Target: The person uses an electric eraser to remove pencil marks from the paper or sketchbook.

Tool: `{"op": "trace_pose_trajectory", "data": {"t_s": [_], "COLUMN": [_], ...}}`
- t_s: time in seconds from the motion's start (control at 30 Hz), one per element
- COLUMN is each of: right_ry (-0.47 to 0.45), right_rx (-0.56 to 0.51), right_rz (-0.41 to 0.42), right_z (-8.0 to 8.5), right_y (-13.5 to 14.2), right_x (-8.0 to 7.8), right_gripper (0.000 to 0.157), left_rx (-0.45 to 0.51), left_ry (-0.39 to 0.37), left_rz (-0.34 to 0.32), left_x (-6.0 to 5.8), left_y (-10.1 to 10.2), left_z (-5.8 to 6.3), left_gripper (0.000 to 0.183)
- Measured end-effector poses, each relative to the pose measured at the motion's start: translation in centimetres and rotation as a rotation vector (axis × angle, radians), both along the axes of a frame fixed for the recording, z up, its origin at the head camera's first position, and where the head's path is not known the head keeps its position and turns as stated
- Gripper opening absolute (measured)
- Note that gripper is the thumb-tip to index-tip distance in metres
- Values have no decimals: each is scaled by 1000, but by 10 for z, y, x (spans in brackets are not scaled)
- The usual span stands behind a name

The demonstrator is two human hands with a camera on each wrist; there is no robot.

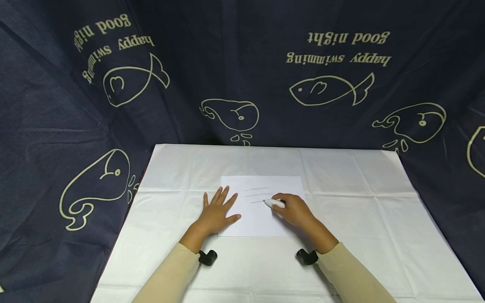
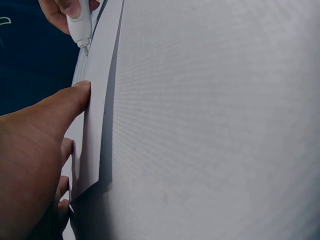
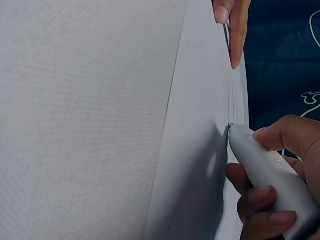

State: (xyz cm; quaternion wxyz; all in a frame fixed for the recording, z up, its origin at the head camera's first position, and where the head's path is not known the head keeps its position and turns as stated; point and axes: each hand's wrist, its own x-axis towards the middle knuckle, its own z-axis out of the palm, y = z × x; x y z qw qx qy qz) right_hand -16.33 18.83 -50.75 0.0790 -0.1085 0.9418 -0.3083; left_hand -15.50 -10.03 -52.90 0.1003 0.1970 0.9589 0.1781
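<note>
Left hand [image 1: 215, 216]: fingers straight and spread across the left edge of the paper [image 1: 250, 227]; grips nothing.
Right hand [image 1: 297, 211]: thumb and fingers curled round the tool [image 1: 275, 203].
Tool tip: points toward the left hand; appears to touch the paper at the right end of the nearest line.
Stroke (judgement): light, even pressure and a steady angle should suit; keep it roughly parallel with the other lines [image 1: 257, 195].
Hold-down (judgement): left palm and thumb should weigh the sheet enough to stop it sliding, clear of the tip.
Tool body: white, smooth, thick, rounded, tapering to a small metallic-looking point.
Paper: thin, white, rectangular, beneath both hands; near edge seems slightly raised beside the left thumb.
Lines: three, thin, grey, between the hands; nearest shortest.
Desk [image 1: 360, 227]: white cover, creased, fine weave, around both hands.
</note>
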Motion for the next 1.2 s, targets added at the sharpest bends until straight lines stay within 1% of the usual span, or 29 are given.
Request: {"op": "trace_pose_trajectory", "data": {"t_s": [0.4, 0.57, 0.83, 0.9, 1.2], "right_ry": [-12, 0, -1, 12, 6], "right_rx": [0, 15, 9, 17, 2], "right_rz": [-5, -2, -1, -3, 2], "right_z": [-1, 0, -1, -1, -1], "right_y": [-2, -3, -3, -3, -4], "right_x": [-1, -1, -1, -1, 0], "right_gripper": [28, 28, 28, 28, 27], "left_rx": [0, 2, 0, 0, 1], "left_ry": [2, 0, 5, 4, 6], "left_rz": [1, 2, 0, 0, 2], "left_x": [0, 0, 0, 0, 0], "left_y": [0, 0, 0, 0, -1], "left_z": [-1, -1, -1, 0, -2], "left_gripper": [74, 74, 74, 74, 74]}}
